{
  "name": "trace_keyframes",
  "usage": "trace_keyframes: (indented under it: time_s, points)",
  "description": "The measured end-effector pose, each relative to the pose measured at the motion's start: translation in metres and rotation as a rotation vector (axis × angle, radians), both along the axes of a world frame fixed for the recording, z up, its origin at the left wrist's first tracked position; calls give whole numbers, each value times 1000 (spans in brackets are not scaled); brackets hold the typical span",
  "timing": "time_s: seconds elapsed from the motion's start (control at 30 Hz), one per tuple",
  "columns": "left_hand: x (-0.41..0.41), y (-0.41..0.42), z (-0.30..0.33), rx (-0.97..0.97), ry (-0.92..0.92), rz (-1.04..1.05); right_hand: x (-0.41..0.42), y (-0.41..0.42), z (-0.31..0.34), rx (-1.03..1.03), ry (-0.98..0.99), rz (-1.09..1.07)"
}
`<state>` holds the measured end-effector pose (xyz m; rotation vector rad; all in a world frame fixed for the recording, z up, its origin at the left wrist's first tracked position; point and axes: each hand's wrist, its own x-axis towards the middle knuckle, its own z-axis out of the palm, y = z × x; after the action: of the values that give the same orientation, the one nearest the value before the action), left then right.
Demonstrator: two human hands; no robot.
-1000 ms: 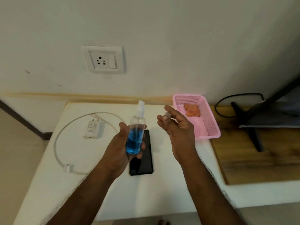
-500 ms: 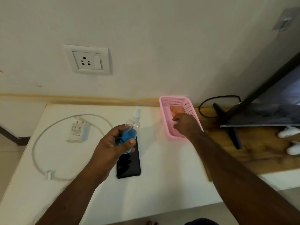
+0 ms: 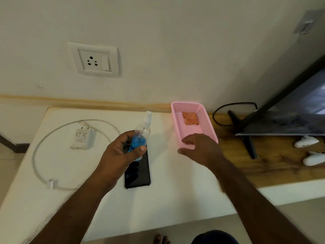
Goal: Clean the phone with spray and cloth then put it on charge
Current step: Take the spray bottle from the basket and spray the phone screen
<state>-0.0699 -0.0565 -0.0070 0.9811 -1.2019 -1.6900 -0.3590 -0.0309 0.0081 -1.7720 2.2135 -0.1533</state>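
My left hand [image 3: 121, 155] is shut on a clear spray bottle [image 3: 142, 131] of blue liquid, its white nozzle uncapped and pointing away from me. Under it a black phone [image 3: 138, 175] lies screen up on the white table [image 3: 175, 199], its top end hidden by the hand. My right hand [image 3: 200, 148] hovers palm down over the near end of the pink basket [image 3: 208, 120], fingers spread, with nothing visible in it. An orange cloth [image 3: 190, 118] lies at the basket's far end. A white charger adapter [image 3: 81, 138] and its looped cable [image 3: 37, 155] rest at the left.
A wall socket [image 3: 95, 61] with a switch sits above the table. To the right are a wooden board [image 3: 263, 166], a black stand leg [image 3: 247, 140] with a black cord, a dark screen, and two white objects [image 3: 306, 141]. Bare toes show below the table edge.
My right hand, which held a small clear cap and then reached deep into the basket, has drawn back to the basket's near end. My left hand has lowered the bottle toward the phone.
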Motion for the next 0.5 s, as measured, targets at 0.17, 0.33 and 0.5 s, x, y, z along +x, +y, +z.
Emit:
trace_keyframes:
  time_s: [0.17,0.33,0.5]
  points:
    - [-1,3,2,-9,5,8,12,13,-14,-76,231,82]
    - [1,4,6,-5,-3,8,24,47,-19,-112,280,159]
    - [1,5,8,-9,-3,-5,39,85,-14,-87,252,167]
